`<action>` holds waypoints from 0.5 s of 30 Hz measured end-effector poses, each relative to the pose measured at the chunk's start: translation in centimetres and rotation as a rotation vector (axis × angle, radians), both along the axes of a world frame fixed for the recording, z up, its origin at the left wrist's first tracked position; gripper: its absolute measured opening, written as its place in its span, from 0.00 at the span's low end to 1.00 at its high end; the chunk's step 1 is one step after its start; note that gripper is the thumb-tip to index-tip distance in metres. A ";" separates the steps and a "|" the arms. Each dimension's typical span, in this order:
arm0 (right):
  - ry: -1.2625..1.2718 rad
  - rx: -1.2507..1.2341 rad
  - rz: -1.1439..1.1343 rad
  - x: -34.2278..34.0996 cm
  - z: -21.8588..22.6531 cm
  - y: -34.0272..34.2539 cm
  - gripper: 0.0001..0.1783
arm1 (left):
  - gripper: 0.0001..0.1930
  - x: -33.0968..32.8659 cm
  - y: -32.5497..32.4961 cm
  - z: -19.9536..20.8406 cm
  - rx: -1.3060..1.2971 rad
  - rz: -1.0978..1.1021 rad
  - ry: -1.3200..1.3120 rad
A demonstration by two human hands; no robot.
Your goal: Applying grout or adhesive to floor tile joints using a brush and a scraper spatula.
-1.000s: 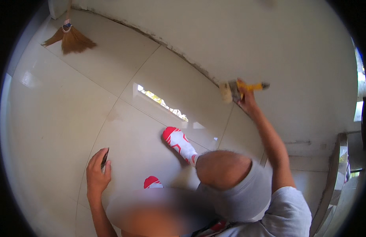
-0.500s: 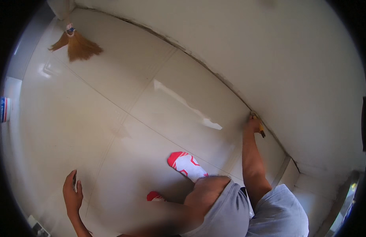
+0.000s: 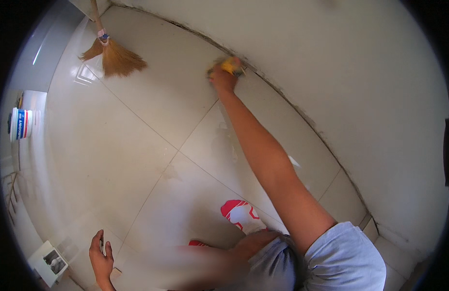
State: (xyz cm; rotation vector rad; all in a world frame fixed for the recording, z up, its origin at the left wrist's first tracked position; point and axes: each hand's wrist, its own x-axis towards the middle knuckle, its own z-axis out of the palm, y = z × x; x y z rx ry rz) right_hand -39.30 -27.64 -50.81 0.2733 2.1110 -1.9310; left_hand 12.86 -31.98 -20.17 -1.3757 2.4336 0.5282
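- The wall (image 3: pixel 360 87) is the landmark: pale and plain, it meets the tiled floor (image 3: pixel 152 145) along a dark, gritty joint (image 3: pixel 292 104) that runs diagonally from upper left down to lower right.
- The right arm stretches far out from the person's body toward that joint, fully extended; it is by a long way the arm nearer the wall.
- A straw broom (image 3: pixel 115 57) stands on the floor well apart from the wall joint, to the left of the reaching hand, its fan of bristles resting on the tiles.
- A white bucket (image 3: pixel 20 123) with a coloured band sits at the far left, far from the wall.
- The right hand (image 3: pixel 223 80) sits right at the foot of the wall, fingers curled tight around a yellow-handled brush (image 3: pixel 230 64).
- The brush lies just past the knuckles, touching the joint, its long axis roughly along the joint line; the bristle end is too blurred to tell.
- The left hand (image 3: pixel 101 257) hovers low over the floor, well apart from the wall, fingers loosely bent around a small dark thing that cannot be made out.
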 end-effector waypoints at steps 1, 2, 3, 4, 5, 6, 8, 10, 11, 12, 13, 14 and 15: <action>-0.007 -0.008 0.014 0.9 3.5 -0.5 0.32 | 0.18 0.8 0.3 0.2 -0.008 0.009 0.000; 0.155 0.210 0.292 1.0 6.4 0.0 0.32 | 0.18 1.5 0.4 0.1 -0.008 0.009 0.015; 0.315 0.428 0.573 1.5 9.0 0.9 0.32 | 0.18 2.7 0.7 -0.1 -0.006 0.019 0.018; 0.561 0.537 0.632 2.3 11.6 3.2 0.26 | 0.18 4.3 1.2 -0.1 0.013 0.045 0.023; 0.770 0.570 0.681 1.4 12.3 6.5 0.22 | 0.18 5.5 2.1 -0.4 0.037 0.067 0.034; 0.983 0.603 0.729 -0.3 13.0 9.6 0.18 | 0.18 6.1 3.1 -0.7 0.022 0.091 0.020; 0.532 1.078 0.840 -1.6 14.9 11.6 0.17 | 0.18 8.9 4.5 -0.7 0.034 0.182 -0.023; 0.597 1.129 0.777 -3.1 11.9 11.2 0.12 | 0.18 10.1 4.7 -1.8 0.059 0.227 -0.037; 0.654 1.179 0.703 -3.9 10.0 10.9 0.08 | 0.18 10.3 4.7 -2.4 0.139 0.282 0.047; 0.702 1.129 0.681 -3.6 7.7 8.9 0.10 | 0.17 10.3 4.6 -3.1 0.224 0.330 0.131; 0.748 1.082 0.654 -2.1 5.7 5.8 0.11 | 0.17 9.9 4.3 -3.4 0.229 0.318 0.133; 0.939 0.941 0.563 -0.6 4.3 2.8 0.10 | 0.17 9.1 3.9 -4.0 0.211 0.283 0.124; 0.855 0.957 0.751 2.4 5.1 -0.9 0.11 | 0.17 8.6 3.5 -4.2 0.185 0.255 0.103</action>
